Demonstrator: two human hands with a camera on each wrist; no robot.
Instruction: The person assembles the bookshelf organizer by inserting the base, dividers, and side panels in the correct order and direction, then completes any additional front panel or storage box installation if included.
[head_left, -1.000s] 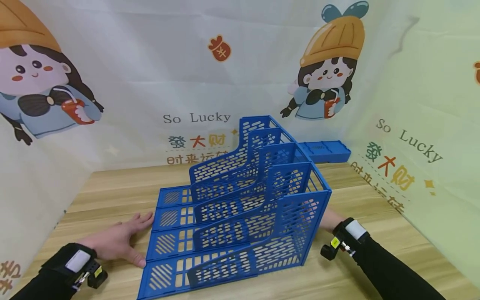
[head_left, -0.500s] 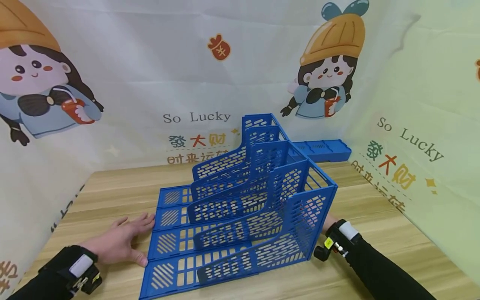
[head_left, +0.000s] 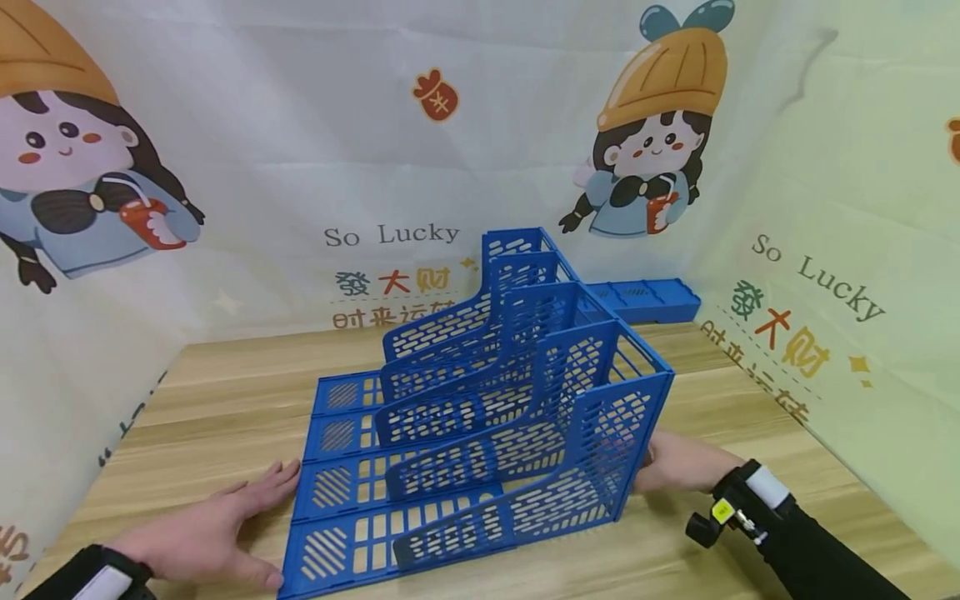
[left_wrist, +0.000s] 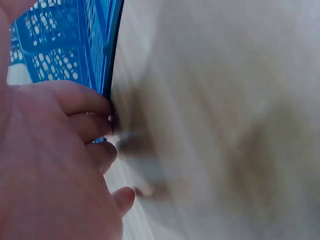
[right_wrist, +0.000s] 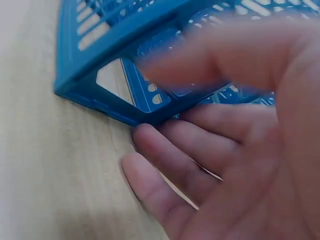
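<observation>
A blue plastic file rack [head_left: 517, 467] stands on the wooden table, its tall slotted dividers rising at the right and its flat base panels [head_left: 324, 487] extending left. My left hand [head_left: 213, 529] lies low with fingers spread, fingertips and thumb right at the base's left edge. In the left wrist view, those fingertips meet the rack's edge [left_wrist: 111, 55]. My right hand [head_left: 686, 462] is behind the rack's tall back, partly hidden by it. From the right wrist, its loosely extended fingers [right_wrist: 185, 165] touch the lower back frame [right_wrist: 117, 112], and the blurred thumb is raised in front of an opening.
A long blue slotted plastic piece [head_left: 648, 300] lies at the back right, against the printed cloth wall [head_left: 390, 167]. Another cloth wall [head_left: 862, 183] borders the table [head_left: 750, 400] on the right.
The dividers and back of the rack shifted slightly rightward early on. My left hand has slid nearer along the base's edge. My right hand first moved in, then drew back to the right.
</observation>
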